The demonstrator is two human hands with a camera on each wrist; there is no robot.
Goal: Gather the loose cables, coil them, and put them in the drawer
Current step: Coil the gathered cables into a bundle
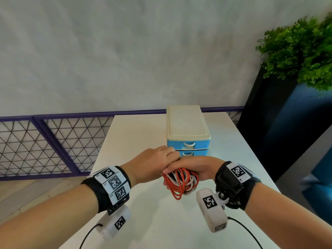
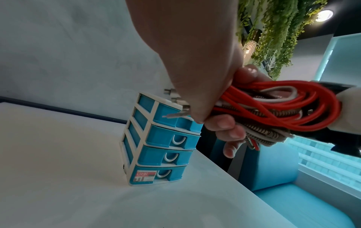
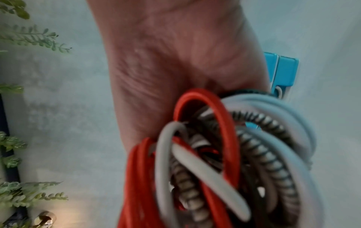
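A bundle of coiled cables [image 1: 180,182], red, white and spiral-wrapped, hangs just above the white table [image 1: 136,141]. My right hand [image 1: 190,168] grips the top of the coil [image 3: 215,154], and its loops dangle below. My left hand [image 1: 167,155] curls over the far end of the bundle [image 2: 273,108], where metal plugs [image 2: 176,98] stick out past the palm. Just behind both hands stands the blue drawer unit [image 1: 186,130] with a cream top. Its several drawers [image 2: 162,138] all look pushed in.
The table's right edge [image 1: 251,150] drops off beside a dark planter [image 1: 280,132] with a green plant [image 1: 301,51]. A purple mesh railing [image 1: 53,146] runs behind the table on the left. A blue seat [image 2: 312,200] lies below the right edge.
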